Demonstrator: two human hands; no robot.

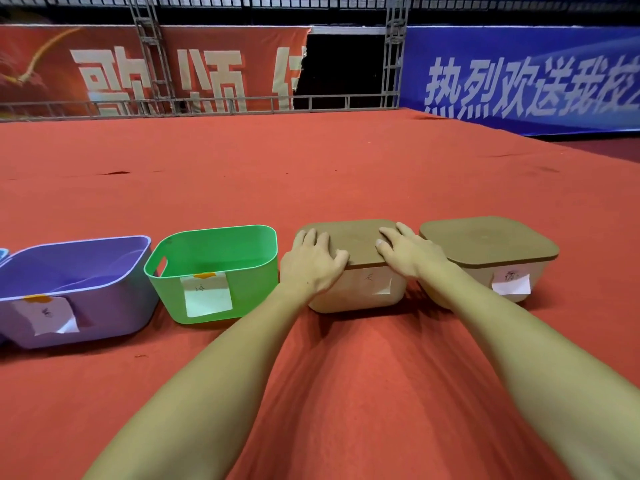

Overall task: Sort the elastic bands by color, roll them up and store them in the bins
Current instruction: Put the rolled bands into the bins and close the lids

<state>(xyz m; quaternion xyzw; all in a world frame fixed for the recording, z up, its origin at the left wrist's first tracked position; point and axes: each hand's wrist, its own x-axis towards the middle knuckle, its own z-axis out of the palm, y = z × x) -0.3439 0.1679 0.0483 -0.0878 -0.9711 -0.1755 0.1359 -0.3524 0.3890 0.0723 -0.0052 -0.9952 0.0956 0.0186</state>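
Note:
Several labelled bins stand in a row on the red carpet. A beige bin (356,292) in the middle carries a brown lid (349,237). My left hand (311,261) grips the lid's left front corner. My right hand (408,254) grips its right front corner, thumb on top. To the left sit an uncovered green bin (214,271) and an uncovered purple bin (69,289); both look empty. At the right stands a second beige bin (519,278) with a brown lid (488,244). I see no elastic bands.
Red carpet (311,174) stretches far behind the bins and toward me. A sliver of a blue bin (2,253) shows at the far left edge. Red and blue banners and a metal truss (149,57) stand far behind.

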